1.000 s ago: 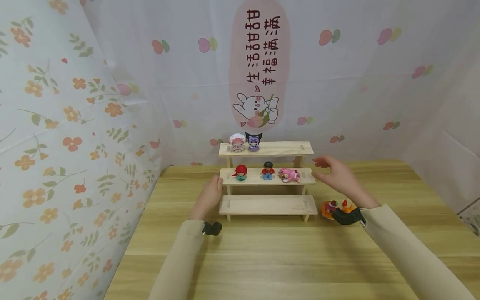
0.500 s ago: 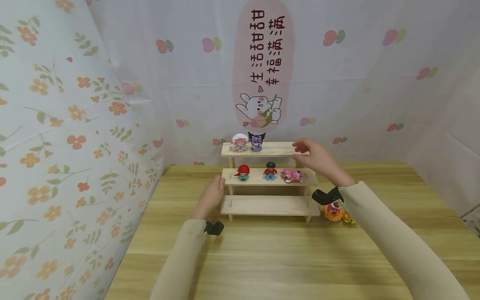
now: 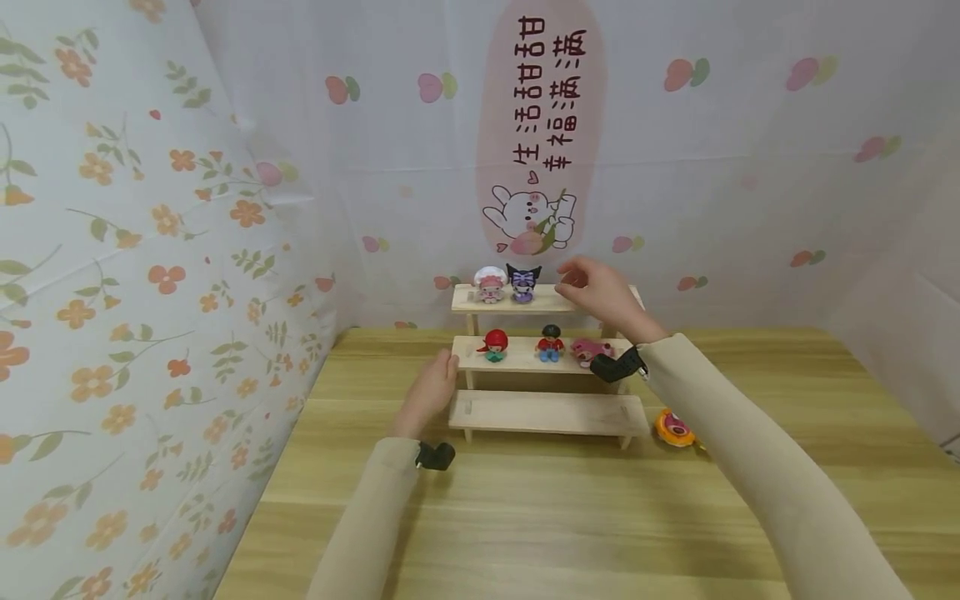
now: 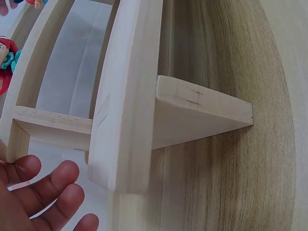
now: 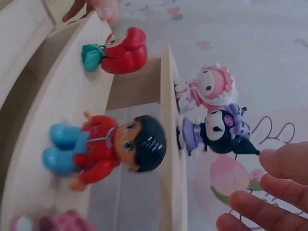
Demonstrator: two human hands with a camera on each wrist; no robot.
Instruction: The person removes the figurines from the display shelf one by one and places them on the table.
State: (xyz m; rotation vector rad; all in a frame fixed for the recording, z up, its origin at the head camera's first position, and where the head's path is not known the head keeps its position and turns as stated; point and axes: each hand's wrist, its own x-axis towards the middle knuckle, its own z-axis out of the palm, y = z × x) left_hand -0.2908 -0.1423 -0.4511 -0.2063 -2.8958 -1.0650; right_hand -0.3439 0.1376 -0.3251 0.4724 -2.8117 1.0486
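Observation:
A three-tier wooden display stand point(image 3: 547, 410) stands on the table. My left hand point(image 3: 431, 387) holds the left end of its middle tier, thumb on top in the right wrist view and fingers point(image 4: 53, 185) at the underside. My right hand point(image 3: 600, 292) hovers over the top tier with nothing in it, its fingers point(image 5: 269, 211) close to a black-and-purple figurine point(image 5: 221, 130). Beside that one sits a figurine with a white bonnet point(image 3: 491, 284). On the middle tier are a red-haired figurine point(image 3: 494, 344), a boy figurine in red and blue point(image 3: 550, 342) and a pink bear figurine point(image 3: 588, 350), partly hidden by the right wrist.
Right of the stand, an orange-and-pink toy point(image 3: 673, 427) lies on the wooden table point(image 3: 540, 517); a yellow piece beside it is mostly behind the right sleeve point(image 3: 742, 433). A printed cloth point(image 3: 405, 208) hangs behind the stand, and a floral cloth point(image 3: 150, 333) on the left.
My right hand has moved left and up, from beside the middle tier to over the top tier. The left hand stays on the stand's end. The view has turned slightly left.

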